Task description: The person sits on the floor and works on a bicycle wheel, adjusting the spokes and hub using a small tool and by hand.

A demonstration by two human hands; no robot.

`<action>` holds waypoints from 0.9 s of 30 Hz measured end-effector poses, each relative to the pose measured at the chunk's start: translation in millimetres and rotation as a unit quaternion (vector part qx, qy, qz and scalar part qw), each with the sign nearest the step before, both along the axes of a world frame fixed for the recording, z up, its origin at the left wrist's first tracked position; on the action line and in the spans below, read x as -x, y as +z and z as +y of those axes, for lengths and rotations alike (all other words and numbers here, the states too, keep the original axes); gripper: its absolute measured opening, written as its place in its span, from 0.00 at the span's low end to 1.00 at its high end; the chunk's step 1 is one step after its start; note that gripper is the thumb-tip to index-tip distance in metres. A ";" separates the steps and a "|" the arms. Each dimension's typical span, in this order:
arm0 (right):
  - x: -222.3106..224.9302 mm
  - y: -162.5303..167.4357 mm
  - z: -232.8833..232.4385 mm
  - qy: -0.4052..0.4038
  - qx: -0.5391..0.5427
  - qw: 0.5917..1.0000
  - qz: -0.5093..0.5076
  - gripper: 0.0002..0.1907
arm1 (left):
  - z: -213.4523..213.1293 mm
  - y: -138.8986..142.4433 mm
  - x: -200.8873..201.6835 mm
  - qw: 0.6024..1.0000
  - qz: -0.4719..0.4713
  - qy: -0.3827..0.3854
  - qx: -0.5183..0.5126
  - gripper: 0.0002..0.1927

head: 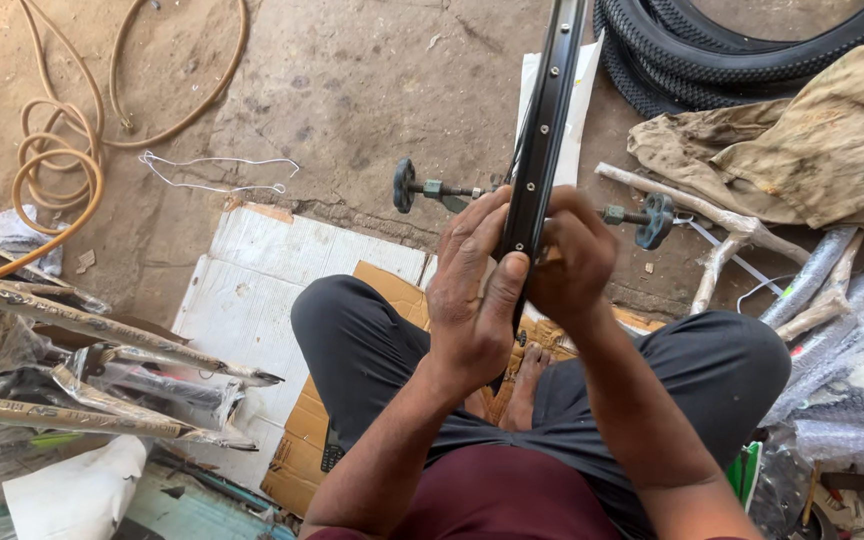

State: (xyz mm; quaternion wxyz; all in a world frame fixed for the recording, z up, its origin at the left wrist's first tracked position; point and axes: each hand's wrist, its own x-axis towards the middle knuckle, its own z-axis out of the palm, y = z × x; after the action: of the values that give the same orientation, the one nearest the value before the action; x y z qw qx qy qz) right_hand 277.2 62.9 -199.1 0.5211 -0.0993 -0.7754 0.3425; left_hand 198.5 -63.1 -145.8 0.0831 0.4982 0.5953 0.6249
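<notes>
A black bicycle wheel rim [550, 100] with spoke holes stands on edge and runs from the top of the view down between my knees. My left hand [472, 290] grips its near part, thumb laid along the rim's face. My right hand [572, 255] clasps the same stretch from the other side. Behind my hands a threaded axle [447, 188] lies across the ground, with a dark round end piece [404, 185] on the left and another [655, 220] on the right. I sit cross-legged in dark trousers on flattened cardboard [252, 270].
Black tyres [712, 50] and a dirty cloth [812, 140] lie at the top right. Plastic-wrapped parts [832, 300] sit on the right and more wrapped bars [72, 380] on the left. A coiled tan hose [62, 150] and a white wire [212, 172] lie on the dirt floor.
</notes>
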 end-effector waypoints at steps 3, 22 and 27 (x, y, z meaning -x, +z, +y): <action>-2.6 -6.4 3.8 0.184 0.196 0.963 0.025 0.11 | 3.5 4.3 1.3 1.000 0.012 0.010 0.021 0.20; -9.3 -24.4 5.9 0.116 0.255 0.932 0.230 0.05 | -16.7 -14.5 -11.3 0.998 -0.043 0.007 0.041 0.15; -4.3 -17.5 21.8 0.123 0.198 0.966 0.112 0.07 | -22.4 -24.3 -12.5 0.999 -0.030 -0.017 0.027 0.16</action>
State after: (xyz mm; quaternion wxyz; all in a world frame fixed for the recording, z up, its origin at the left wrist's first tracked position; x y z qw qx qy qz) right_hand 281.5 84.6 -216.6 0.5281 -0.0651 -0.6352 0.5598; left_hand 211.0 -85.6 -170.1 0.1248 0.4868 0.6009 0.6215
